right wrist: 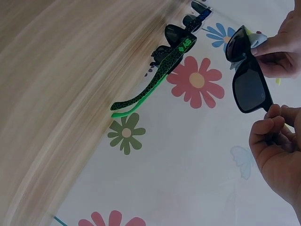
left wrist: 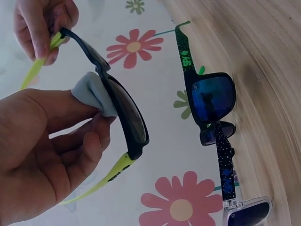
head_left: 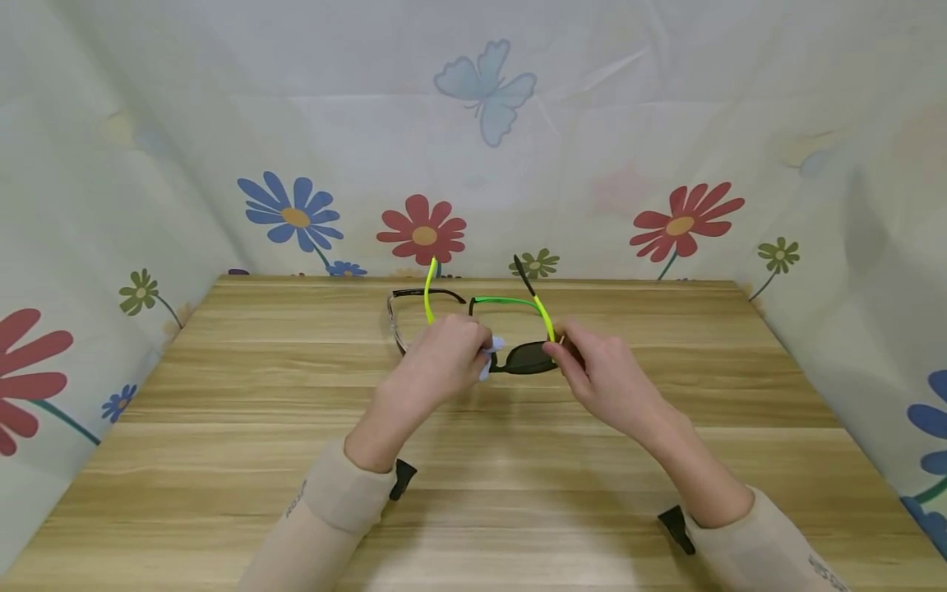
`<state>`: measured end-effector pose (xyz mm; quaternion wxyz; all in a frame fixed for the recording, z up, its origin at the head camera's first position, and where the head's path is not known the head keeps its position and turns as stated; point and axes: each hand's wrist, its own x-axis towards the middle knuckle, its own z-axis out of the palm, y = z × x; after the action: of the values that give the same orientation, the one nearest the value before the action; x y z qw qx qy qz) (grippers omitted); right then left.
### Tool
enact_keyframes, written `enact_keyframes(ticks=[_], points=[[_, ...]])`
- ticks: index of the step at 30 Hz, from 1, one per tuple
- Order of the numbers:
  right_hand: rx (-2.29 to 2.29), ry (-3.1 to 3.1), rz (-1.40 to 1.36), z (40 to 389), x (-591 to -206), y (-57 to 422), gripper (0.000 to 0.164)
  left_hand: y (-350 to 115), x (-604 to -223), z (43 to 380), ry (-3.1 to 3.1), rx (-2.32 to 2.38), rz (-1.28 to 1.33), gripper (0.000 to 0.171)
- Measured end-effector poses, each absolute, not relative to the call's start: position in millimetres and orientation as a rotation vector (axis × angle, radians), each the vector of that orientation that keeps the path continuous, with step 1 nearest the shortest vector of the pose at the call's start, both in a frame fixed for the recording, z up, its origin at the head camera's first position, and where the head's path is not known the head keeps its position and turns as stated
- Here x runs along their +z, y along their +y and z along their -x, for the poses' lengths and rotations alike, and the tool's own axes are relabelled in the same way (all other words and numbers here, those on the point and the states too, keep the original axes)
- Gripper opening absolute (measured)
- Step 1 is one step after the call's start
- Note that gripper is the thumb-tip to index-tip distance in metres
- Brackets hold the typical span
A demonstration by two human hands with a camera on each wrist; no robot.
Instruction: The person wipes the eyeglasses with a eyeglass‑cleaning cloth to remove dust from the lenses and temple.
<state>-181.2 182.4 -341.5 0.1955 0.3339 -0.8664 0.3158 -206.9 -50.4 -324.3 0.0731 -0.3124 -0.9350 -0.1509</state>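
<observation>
Black-framed sunglasses (head_left: 529,358) with yellow temples are held up above the table, temples spread and pointing away. My right hand (head_left: 612,376) pinches them at the right hinge corner, thumb on the near side. A small light-blue cloth (left wrist: 91,92) is pinched in my left hand (head_left: 442,355) and pressed against the left lens; in the right wrist view the cloth (right wrist: 257,39) shows behind that lens. The left hand hides most of this lens in the head view, while the right lens (right wrist: 249,88) is in plain sight.
Beyond the hands, two more sunglasses stand on the wooden table (head_left: 296,370): one black with green temples (head_left: 506,300), one with a clear frame (left wrist: 249,212) and black speckled temples (left wrist: 225,162). A flower-printed curtain (head_left: 577,164) encloses the table's back and sides.
</observation>
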Motion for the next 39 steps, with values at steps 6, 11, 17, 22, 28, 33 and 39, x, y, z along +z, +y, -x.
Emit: enact_keyframes(ticks=[6,11,17,22,28,33,39], points=[[0.893,-2.42,-0.939,181.7,-340.4,183.9,0.01,-48.6,-322.7,202.5,-2.888,-0.44,0.873,0.01],[0.881,-2.416,-0.935,182.9,-339.4,185.3,0.009,-49.3,-320.9,200.1,-2.92,-0.376,0.836,0.011],[0.891,-2.401,-0.944,183.2,-339.4,187.1,0.011,-53.0,-319.0,202.2,-2.981,-0.402,0.782,0.01],[0.895,-2.404,-0.938,182.2,-338.4,186.6,0.01,-54.2,-318.4,204.2,-2.984,-0.409,0.811,0.008],[0.898,-2.407,-0.915,181.2,-338.6,185.7,0.01,-55.4,-318.7,204.7,-2.969,-0.473,0.834,0.008],[0.898,-2.407,-0.913,181.2,-339.2,184.4,0.009,-55.3,-320.5,207.5,-2.932,-0.513,0.898,0.008],[0.92,-2.416,-0.907,181.5,-340.5,182.5,0.008,-54.0,-319.9,206.1,-2.898,-0.547,0.95,0.009]])
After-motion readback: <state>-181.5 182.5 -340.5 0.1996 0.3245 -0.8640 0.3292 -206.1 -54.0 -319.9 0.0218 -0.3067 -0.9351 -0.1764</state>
